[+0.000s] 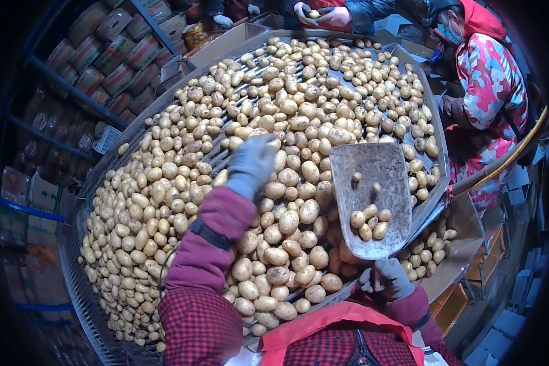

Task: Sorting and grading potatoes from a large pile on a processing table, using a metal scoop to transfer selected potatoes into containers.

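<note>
from where i stood, the work looked far from finished. loose potatoes covered most of the slatted counter, heaped thickest on the left and at the near side, with dark slats showing only in patches toward the far end. the person's right hand had its grip closed around the handle of a worn, pale scoop, which lay tilted over the counter's right side. it carried only a small cluster of potatoes near the handle end; two more little ones showed higher over its blade, and i couldn't tell whether they touched it. the left hand, gloved and blurred, was over the middle of the heap; whether its grip was apart or on a potato, i couldn't tell.

what seemed done was modest: a batch of potatoes lay in a carton below the right edge, and the scoop was barely filled, i judged. nearly all the heap seemed left to pick over. across the far edge, a co-worker's hands held a potato too.
</note>
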A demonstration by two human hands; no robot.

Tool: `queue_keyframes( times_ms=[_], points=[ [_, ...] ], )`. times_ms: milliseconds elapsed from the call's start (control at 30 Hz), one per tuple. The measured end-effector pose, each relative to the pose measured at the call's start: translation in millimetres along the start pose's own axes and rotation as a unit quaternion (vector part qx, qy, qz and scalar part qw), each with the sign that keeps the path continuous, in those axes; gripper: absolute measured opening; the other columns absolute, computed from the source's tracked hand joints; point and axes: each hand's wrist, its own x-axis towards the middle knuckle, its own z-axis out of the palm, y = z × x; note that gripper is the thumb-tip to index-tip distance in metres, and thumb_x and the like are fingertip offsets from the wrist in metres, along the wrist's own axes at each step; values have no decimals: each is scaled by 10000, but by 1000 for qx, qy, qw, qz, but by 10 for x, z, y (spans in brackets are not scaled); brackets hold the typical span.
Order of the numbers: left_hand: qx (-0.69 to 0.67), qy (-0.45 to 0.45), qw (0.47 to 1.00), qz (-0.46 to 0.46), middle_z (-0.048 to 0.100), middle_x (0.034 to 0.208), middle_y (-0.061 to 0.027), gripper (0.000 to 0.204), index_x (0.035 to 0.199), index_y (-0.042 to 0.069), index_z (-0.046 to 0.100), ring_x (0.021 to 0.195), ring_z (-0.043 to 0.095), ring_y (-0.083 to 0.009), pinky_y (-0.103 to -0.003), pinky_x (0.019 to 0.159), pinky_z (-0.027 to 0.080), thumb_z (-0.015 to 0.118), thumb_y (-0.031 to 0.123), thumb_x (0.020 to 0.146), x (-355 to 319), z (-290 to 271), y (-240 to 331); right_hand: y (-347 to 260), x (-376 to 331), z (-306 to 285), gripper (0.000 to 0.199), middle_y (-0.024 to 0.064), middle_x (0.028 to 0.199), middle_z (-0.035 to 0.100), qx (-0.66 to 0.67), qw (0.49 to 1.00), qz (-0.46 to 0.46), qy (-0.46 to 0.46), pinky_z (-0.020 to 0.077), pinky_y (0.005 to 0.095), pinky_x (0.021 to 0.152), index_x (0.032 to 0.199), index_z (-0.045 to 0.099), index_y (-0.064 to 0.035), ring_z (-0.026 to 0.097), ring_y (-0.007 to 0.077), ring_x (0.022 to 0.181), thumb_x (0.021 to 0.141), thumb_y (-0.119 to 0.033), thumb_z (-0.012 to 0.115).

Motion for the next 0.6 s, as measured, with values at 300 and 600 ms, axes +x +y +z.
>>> queue_keyframes(
  times_ms=[300, 600],
  points=[
    [177, -261, 928, -201, 553, 1413, -198, 531, 1435, 205, 523, 1287, 550, -362, -452, 1084, 437, 545, 323, 918, 293, -10, -733, -33, -9, -63, 553, 257, 785, 705, 73, 997, 19, -5, 551, 392, 594, 551, 579, -17, 680, 326, 654, 907, -433, 651],
    [190, -307, 916, -176, 581, 1375, -191, 431, 1255, 132, 665, 1292, 549, -338, -439, 1086, 443, 654, 250, 841, 411, -27, -701, 130, 40, -175, 417, 242, 809, 688, 125, 991, 36, -23, 557, 385, 647, 633, 594, -11, 700, 310, 722, 942, -287, 646]
  ],
)
